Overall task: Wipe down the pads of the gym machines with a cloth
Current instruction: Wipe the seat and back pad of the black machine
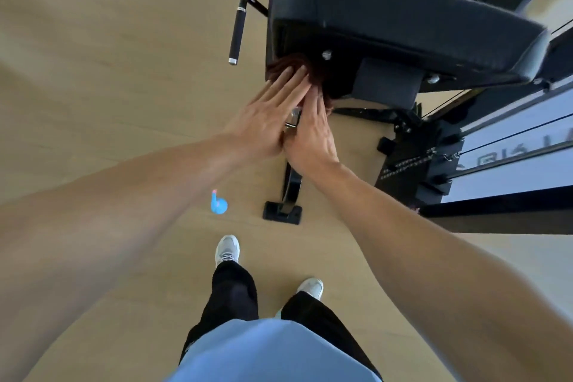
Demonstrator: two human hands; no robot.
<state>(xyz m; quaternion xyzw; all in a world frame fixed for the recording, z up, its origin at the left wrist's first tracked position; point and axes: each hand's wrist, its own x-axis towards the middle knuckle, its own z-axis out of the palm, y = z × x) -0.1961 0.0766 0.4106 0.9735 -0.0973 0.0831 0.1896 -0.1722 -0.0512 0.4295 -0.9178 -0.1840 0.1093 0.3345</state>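
Nearest the lens: pale blue shirt hem [273, 350] at 6 o'clock, black trousers and two white shoes [228, 250] on the tan floor [93, 71]. Both bare forearms run up from the lower corners and meet near frame centre.

Left hand [266, 124] — fingers straight and together, pressed flat on a dark reddish-brown cloth [294, 63] at about 12 o'clock from the palm. Right hand [313, 136] lies just beside it, heels of the palms touching, fingers also extended onto the cloth's lower edge; whether the thumb hooks any fabric, cannot tell.

The cloth sits bunched against the near end of the black pad [403, 28], at its underside corner close to a silver bolt [326, 55]. The pad's long axis runs away toward 2 o'clock, so the unwiped length lies up and right of both hands — the right hand is nearer that stretch. A black side handle [237, 31] stands at 10 o'clock from the cloth, apart from it. A small blue object [218, 203] rests on the floor at 7 o'clock from the hands.

Judgement: the end face is in hand; the next pass likely sweeps along the pad toward 2 o'clock.
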